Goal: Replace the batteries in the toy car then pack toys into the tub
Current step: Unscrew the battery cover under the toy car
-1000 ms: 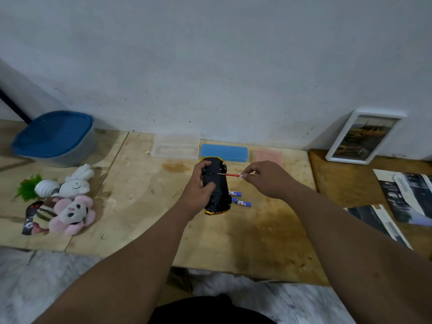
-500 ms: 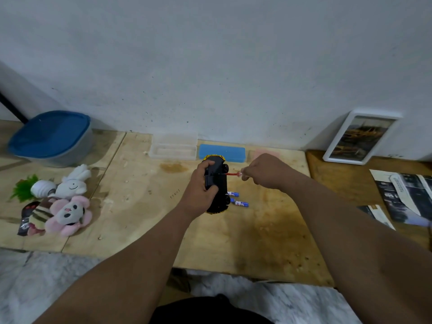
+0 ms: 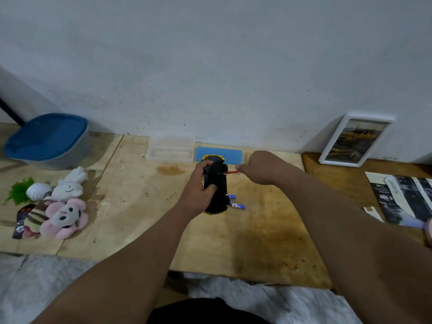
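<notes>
The left hand (image 3: 198, 185) grips the upturned black-and-yellow toy car (image 3: 216, 183) at tabletop centre, its long axis running 12 to 6. The right hand (image 3: 258, 168) pinches a thin red screwdriver (image 3: 230, 172), entering from 3 o'clock.

A pale grey-white painted wall (image 3: 210, 66), flecked with small dark marks, fills the upper half of the view. Below it runs a light plywood tabletop (image 3: 131, 206), stained brown in places. To the right sits a darker wooden surface (image 3: 332, 181). A white-framed picture (image 3: 355, 141) leans against the wall there. Grey mottled floor (image 3: 28, 281) shows beneath.
</notes>
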